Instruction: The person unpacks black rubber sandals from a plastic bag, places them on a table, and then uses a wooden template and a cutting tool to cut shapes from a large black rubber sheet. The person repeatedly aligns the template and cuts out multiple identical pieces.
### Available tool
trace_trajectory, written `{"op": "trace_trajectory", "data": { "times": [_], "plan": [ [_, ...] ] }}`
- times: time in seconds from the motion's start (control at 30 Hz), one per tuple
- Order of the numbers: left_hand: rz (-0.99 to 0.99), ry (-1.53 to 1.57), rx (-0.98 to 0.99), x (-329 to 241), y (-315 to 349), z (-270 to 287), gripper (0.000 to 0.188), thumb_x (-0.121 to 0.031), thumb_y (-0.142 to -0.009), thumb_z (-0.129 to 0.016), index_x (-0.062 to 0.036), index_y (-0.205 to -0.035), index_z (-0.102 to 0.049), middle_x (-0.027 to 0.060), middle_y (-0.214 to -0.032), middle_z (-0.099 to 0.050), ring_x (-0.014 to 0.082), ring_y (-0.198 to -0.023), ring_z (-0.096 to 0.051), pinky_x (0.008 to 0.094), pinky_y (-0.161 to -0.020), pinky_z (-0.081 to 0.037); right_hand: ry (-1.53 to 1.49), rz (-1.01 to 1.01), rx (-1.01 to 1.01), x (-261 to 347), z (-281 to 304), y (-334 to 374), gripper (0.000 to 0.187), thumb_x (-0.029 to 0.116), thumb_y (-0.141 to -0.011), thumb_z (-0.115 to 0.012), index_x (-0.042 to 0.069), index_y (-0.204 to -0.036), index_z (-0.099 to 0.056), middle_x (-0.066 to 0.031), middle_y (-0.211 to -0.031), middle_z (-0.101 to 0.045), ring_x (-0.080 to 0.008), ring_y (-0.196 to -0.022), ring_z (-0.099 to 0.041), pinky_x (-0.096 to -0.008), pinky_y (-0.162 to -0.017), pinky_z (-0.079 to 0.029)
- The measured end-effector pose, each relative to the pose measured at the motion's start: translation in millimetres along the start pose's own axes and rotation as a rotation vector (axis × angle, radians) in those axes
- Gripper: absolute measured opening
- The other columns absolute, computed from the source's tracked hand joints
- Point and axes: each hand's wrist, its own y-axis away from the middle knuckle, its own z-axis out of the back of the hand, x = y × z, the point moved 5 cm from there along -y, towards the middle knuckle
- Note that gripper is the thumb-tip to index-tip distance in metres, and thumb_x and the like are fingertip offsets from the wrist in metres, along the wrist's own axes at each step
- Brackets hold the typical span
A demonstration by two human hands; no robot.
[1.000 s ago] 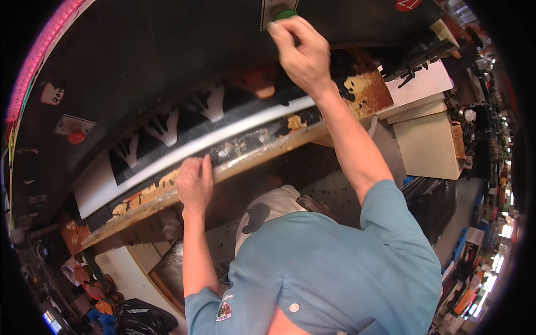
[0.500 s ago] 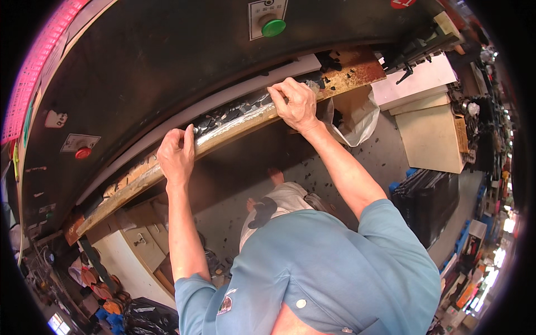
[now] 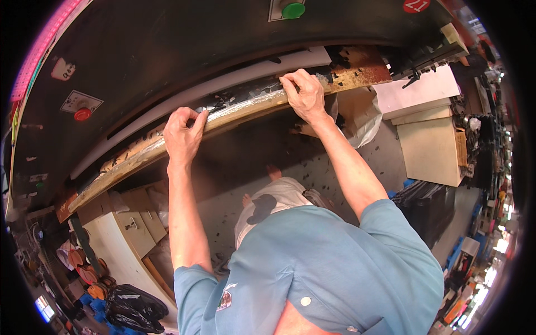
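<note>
Long wooden board is gripped at the front edge of the dark machine, running from 8 o'clock to 2 o'clock across the view. Left hand is clenched over the board's edge near centre-left; right hand is clamped on it at 12 o'clock, fingers curled over the top. Black sheet material lies on the board between the hands. Green button sits at 12 o'clock, red button at 10 o'clock.

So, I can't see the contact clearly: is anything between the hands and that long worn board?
Nothing visible: the left hand and right hand both grip the long board directly at its front edge.
</note>
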Motion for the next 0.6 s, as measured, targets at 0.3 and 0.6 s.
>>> {"op": "trace_trajectory", "data": {
  "times": [0.3,0.6],
  "plan": [
    [-0.066,0.051,0.044,-4.5,1.5,2.8,0.025,-0.008,-0.081,-0.086,-0.0063,-0.077,-0.061,0.0086,-0.076,-0.064,0.0323,-0.073,-0.061,0.0436,-0.068,-0.047,-0.337,-0.371,0.101,3.7,6.6,-4.2,0.007,0.010,-0.095,-0.076,0.004,-0.091,-0.077,-0.0052,-0.083,-0.072,-0.0167,-0.074,-0.069,-0.0307,-0.070,-0.052],
    [-0.024,0.268,0.131,7.1,-10.9,2.5,0.023,0.006,-0.082,-0.084,-0.0024,-0.083,-0.063,0.0112,-0.080,-0.070,0.0278,-0.073,-0.068,0.0378,-0.066,-0.053,0.192,0.000,0.222,37.5,-42.7,-118.8,0.084,0.040,-0.074,-0.095,0.000,-0.141,-0.063,-0.0261,-0.146,-0.059,-0.0428,-0.129,-0.061,-0.0474,-0.110,-0.049]
  ]
}}
